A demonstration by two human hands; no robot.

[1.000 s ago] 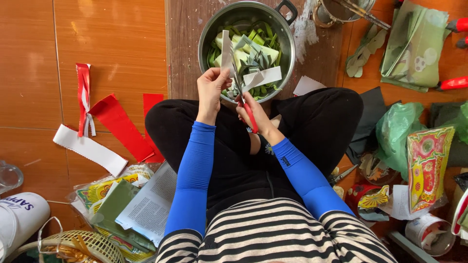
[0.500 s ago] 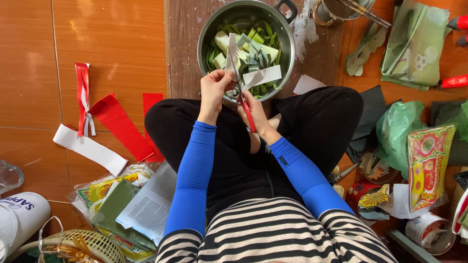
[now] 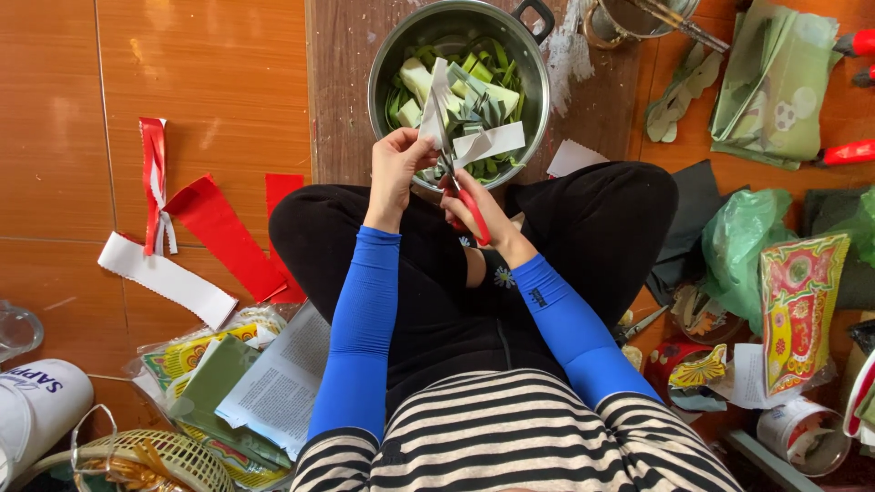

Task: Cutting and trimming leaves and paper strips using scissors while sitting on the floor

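Both hands work over the metal pot (image 3: 458, 87) on the floor. Left hand (image 3: 398, 162) is pinched shut on a pale paper strip (image 3: 437, 100), held upright above the pot. Right hand (image 3: 476, 208) is closed through the red handles of the scissors (image 3: 458, 182), blades at the strip. Fingertips sit near the blades, so a slip could nick them; loose cuttings could miss the pot and land on the lap.

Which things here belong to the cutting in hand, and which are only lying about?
In use: left hand holding a pale strip; right hand working red-handled scissors; steel pot of cuttings.

Lying about: red and white ribbons, printed sheet, green plastic bag, wire basket.
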